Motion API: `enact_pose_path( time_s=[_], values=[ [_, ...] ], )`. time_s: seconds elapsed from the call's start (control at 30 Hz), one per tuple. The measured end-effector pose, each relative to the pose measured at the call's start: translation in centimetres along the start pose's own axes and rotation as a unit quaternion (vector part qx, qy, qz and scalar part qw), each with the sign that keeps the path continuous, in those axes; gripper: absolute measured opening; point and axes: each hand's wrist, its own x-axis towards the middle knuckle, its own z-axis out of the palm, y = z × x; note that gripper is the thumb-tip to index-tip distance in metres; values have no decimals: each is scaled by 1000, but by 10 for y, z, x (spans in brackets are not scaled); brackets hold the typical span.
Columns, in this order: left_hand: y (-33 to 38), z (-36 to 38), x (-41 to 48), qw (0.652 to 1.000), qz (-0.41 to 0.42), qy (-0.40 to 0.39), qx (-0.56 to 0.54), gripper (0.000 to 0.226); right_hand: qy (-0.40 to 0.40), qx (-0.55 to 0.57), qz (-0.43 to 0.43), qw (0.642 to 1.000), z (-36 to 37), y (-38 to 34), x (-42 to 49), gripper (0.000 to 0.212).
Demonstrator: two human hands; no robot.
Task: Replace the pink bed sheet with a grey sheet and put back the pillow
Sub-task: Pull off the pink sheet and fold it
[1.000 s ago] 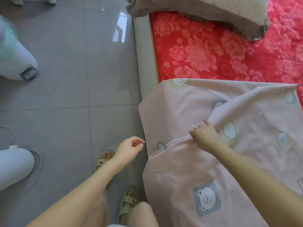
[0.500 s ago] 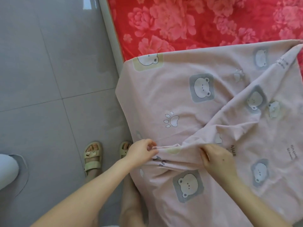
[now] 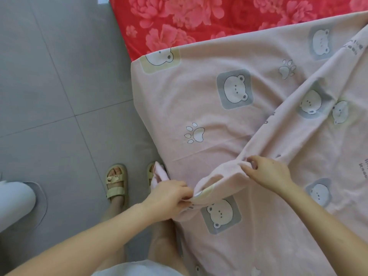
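Observation:
A pale pink bed sheet (image 3: pixel 229 132) printed with bears and paw marks lies folded over the near part of the bed. Beyond it the red flowered mattress cover (image 3: pixel 199 18) shows bare. My left hand (image 3: pixel 169 198) pinches the sheet's edge at the bed's near side. My right hand (image 3: pixel 268 172) grips a bunched fold of the same sheet a little to the right. A ridge of cloth runs from that fold up to the far right. No pillow or grey sheet is in view.
Grey floor tiles (image 3: pixel 49 86) fill the left side. My feet in pale sandals (image 3: pixel 116 181) stand close beside the bed. A white rounded object (image 3: pixel 14 204) sits on the floor at the left edge.
The view dropped toward the bed's near edge, and the pillow left the frame. My left hand came over from the floor side and took the sheet's edge. My right hand pulled its fold nearer.

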Motion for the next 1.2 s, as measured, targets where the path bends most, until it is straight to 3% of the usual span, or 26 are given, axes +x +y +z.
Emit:
enact_pose_path(
  time_s=[0.03, 0.1, 0.2, 0.27, 0.3, 0.37, 0.43, 0.47, 0.53, 0.6, 0.73, 0.8, 0.97, 1.03, 1.2],
  values=[
    [7, 1, -4, 1000, 23, -1, -13, 19, -13, 1, 5, 1000, 1, 0, 0, 30],
    [17, 1, -8, 998, 19, -43, -49, 21, -32, -11, -23, 999, -2, -5, 0, 35],
    [19, -6, -4, 978, -111, -123, -129, 37, 44, -10, -134, 990, -6, -10, -9, 46],
    [14, -14, 2, 966, -182, -72, -170, 37, 123, 43, -212, 969, -17, -10, -27, 34],
    [13, -20, 6, 962, -208, -31, -172, 31, 136, 75, -245, 957, -23, -9, -36, 22],
    [15, -31, 18, 946, -235, 28, -223, 20, 152, 97, -300, 937, -36, -6, -54, 19],
    [26, -49, 33, 937, -198, 37, -286, 24, 186, 80, -336, 920, -43, -5, -66, 13],
    [34, -59, 41, 949, -146, 23, -279, 33, 205, 63, -345, 914, -46, -4, -71, 7],
    [56, -74, 56, 967, -33, -39, -250, 54, 240, 42, -357, 902, -50, -4, -76, 5],
    [80, -83, 71, 969, 37, -118, -213, 54, 262, 50, -368, 891, -55, -2, -79, 17],
    [98, -84, 95, 944, 39, -297, -138, 35, 257, 85, -374, 887, -64, 9, -87, 22],
    [91, -81, 94, 941, 6, -319, -114, 34, 240, 105, -366, 893, -70, 19, -91, 20],
    [73, -109, 59, 989, -41, -87, -116, 25, 235, 145, -311, 909, -80, 37, -84, 18],
    [71, -128, 39, 994, -37, -12, -97, 37, 251, 153, -300, 907, -83, 33, -75, 16],
    [81, -174, 2, 982, -89, 163, -13, 29, 344, 134, -292, 882, -103, -9, -38, 9]
  ],
)
